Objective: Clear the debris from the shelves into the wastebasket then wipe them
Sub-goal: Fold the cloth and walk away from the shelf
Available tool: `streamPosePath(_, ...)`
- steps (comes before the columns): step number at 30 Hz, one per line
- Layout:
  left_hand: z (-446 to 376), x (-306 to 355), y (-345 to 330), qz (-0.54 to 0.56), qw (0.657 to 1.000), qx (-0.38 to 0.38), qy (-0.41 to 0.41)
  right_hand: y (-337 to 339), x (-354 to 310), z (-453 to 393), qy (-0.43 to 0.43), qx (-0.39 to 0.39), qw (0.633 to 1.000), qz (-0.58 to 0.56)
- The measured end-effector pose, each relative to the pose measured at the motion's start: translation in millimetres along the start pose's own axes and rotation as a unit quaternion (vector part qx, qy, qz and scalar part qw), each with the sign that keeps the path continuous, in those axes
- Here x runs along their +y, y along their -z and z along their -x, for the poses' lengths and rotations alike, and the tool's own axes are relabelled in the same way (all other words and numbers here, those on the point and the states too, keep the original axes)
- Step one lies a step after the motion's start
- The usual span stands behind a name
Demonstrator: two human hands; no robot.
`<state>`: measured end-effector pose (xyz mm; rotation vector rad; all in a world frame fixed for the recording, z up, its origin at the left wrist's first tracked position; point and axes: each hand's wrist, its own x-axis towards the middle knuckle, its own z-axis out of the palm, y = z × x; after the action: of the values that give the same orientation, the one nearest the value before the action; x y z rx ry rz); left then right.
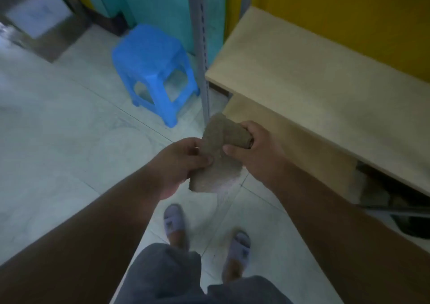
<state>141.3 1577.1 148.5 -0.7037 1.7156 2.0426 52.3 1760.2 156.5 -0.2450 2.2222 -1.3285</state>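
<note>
Together, left hand (183, 161) and right hand (253, 148) pinch the cloth (216, 154) stretched between them

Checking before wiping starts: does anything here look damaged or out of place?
The grey-brown cloth, held by the left hand and right hand, has a ragged lower edge. Both visible shelves look level and bare.

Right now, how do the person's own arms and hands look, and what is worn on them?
Both forearms are bare, with no sleeve in view. The left hand and right hand wear no gloves; no ring, watch or band is visible, though the picture is dim and a little blurred.
</note>
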Motion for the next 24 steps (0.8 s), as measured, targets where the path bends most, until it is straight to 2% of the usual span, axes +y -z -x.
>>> streamPosePath(3, 25, 26, 34, -0.039, 0.998, 0.028, -0.046, -22, -61, -13, 0.021, 0.009, 1.0, -0.01)
streamPosePath(8, 44, 67, 128, -0.027, 0.993, 0.053, -0.098, -85, -150, -54, -0.072, -0.084, 0.983, -0.147)
streamPosePath(11, 44, 96, 194, -0.047, 0.991, 0.054, -0.109, -126, -196, -88, -0.086, -0.105, 0.975, -0.177)
streamPosePath(14, 37, 128, 254, -0.106, 0.988, 0.074, -0.087, -161, -229, -121, -0.094, -0.109, 0.974, -0.177)
streamPosePath(17, 17, 155, 297, -0.132, 0.987, 0.06, -0.063, -176, -250, -156, -0.095, -0.111, 0.973, -0.177)
streamPosePath(24, -67, 210, 367, -0.088, 0.995, 0.036, 0.014, -191, -273, -267, -0.104, -0.1, 0.963, -0.226)
